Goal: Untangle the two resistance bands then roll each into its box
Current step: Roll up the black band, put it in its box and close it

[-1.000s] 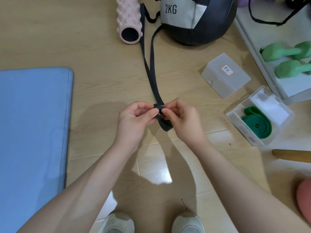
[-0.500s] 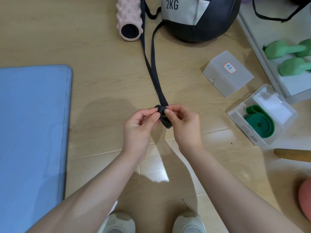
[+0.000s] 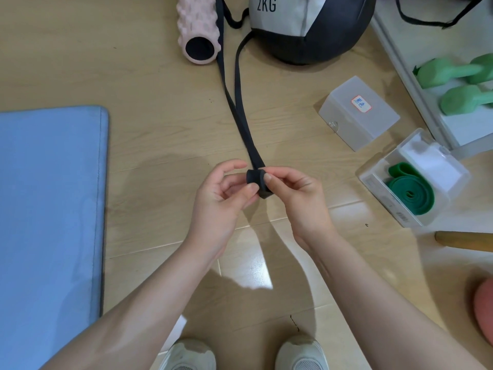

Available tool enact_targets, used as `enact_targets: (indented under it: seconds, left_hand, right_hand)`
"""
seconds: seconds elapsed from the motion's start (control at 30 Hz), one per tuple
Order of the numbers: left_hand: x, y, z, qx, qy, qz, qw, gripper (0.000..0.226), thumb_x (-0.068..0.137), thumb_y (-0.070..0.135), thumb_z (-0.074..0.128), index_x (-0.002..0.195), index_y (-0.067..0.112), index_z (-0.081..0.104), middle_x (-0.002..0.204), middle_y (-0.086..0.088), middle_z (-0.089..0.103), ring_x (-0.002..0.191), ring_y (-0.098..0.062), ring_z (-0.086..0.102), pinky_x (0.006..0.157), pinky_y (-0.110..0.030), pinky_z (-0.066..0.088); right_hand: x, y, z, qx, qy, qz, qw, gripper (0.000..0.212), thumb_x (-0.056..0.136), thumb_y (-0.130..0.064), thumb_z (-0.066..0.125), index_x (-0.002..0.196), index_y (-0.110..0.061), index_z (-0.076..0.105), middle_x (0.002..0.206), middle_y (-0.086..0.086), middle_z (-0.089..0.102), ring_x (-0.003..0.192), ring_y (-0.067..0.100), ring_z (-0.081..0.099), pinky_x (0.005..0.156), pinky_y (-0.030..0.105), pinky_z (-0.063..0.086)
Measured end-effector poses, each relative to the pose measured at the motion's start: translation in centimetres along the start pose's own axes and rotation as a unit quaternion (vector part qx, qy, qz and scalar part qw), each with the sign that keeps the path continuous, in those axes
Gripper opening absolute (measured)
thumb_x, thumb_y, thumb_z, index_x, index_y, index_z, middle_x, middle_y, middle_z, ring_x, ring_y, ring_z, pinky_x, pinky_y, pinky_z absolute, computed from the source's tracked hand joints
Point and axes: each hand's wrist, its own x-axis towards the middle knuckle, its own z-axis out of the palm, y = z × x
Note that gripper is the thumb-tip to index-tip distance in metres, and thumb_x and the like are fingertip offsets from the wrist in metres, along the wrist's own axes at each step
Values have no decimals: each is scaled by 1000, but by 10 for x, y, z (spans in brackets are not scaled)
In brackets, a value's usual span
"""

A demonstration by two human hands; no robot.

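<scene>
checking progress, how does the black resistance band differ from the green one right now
The black resistance band is only rolled at its near end, pinched by the left hand and right hand, with its length trailing across the floor. The green resistance band is fully coiled. The green one sits in an open clear plastic box; the black one is in no box. Both are flat loop straps.

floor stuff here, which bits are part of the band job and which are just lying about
Part of the job:
- black band, its near end rolled between left hand and right hand
- green band, coiled in the open box
- closed box with a label

Just lying about:
- pink foam roller
- 2KG ball
- green dumbbells
- blue mat
</scene>
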Motion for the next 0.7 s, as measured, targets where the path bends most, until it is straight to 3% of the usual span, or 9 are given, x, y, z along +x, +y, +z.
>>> enact_targets:
  seconds: [0.1, 0.17, 0.23, 0.3, 0.43, 0.53, 0.57, 0.7]
  left_hand:
    - [1, 0, -2, 40, 0, -12, 999, 32, 84, -5, 59, 98, 22, 66, 86, 8, 72, 88, -8, 67, 73, -20, 53]
    - [1, 0, -4, 76, 8, -24, 997, 29, 84, -1, 61, 97, 25, 67, 89, 7, 72, 93, -9, 66, 82, -23, 52]
    - [1, 1, -5, 104, 8, -50, 993, 28, 84, 4, 62, 94, 30, 68, 92, 9, 72, 96, -4, 64, 90, -22, 48]
    - [1, 2, -6, 95, 4, -76, 993, 27, 83, 7, 63, 92, 31, 69, 96, 8, 72, 97, -4, 63, 92, -22, 45]
    - [2, 5, -10, 58, -17, -146, 987, 27, 82, 11, 62, 107, 18, 67, 103, 2, 70, 92, 5, 62, 80, -14, 38]
    - [2, 8, -15, 47, -50, -198, 978, 27, 74, 22, 64, 99, 22, 71, 105, 6, 71, 105, 3, 56, 94, -27, 28]
    - [2, 9, -16, 47, -57, -206, 976, 28, 70, 24, 65, 97, 23, 71, 104, 7, 71, 108, 1, 54, 96, -31, 25]
    - [-1, 8, -13, 71, -67, -209, 973, 30, 70, 21, 66, 99, 17, 70, 103, 4, 72, 106, -1, 56, 93, -25, 27]
  right_hand:
    - [-1, 1, -9, -48, -76, -22, 996, 27, 86, 2, 58, 99, -19, 67, 89, -4, 71, 86, 5, 66, 79, 19, 49]
    - [-1, 6, -14, -147, -104, -63, 982, 42, 80, -3, 66, 113, -28, 57, 94, -4, 66, 98, 10, 62, 92, 25, 46]
    - [-1, 12, -14, -202, -105, -98, 969, 54, 74, -10, 68, 120, -33, 49, 93, -4, 61, 99, 12, 59, 96, 24, 43]
    - [-2, 16, -12, -254, -97, -137, 952, 51, 74, -12, 67, 119, -30, 51, 95, -2, 61, 94, 13, 58, 89, 21, 43]
    - [-1, 17, -13, -339, -100, -202, 914, 43, 75, -12, 67, 117, -16, 59, 99, -1, 62, 97, 19, 55, 81, 10, 39]
    - [0, 19, -16, -383, -137, -214, 888, 50, 74, -10, 69, 122, -11, 56, 95, -6, 54, 96, 16, 49, 84, 2, 31]
    - [0, 20, -17, -380, -139, -217, 888, 48, 74, -11, 69, 121, -10, 57, 93, -8, 53, 94, 14, 49, 85, 3, 31]
    - [-2, 24, -23, -369, -114, -251, 888, 37, 72, -19, 69, 107, -10, 63, 94, -12, 51, 91, 12, 52, 87, 13, 35]
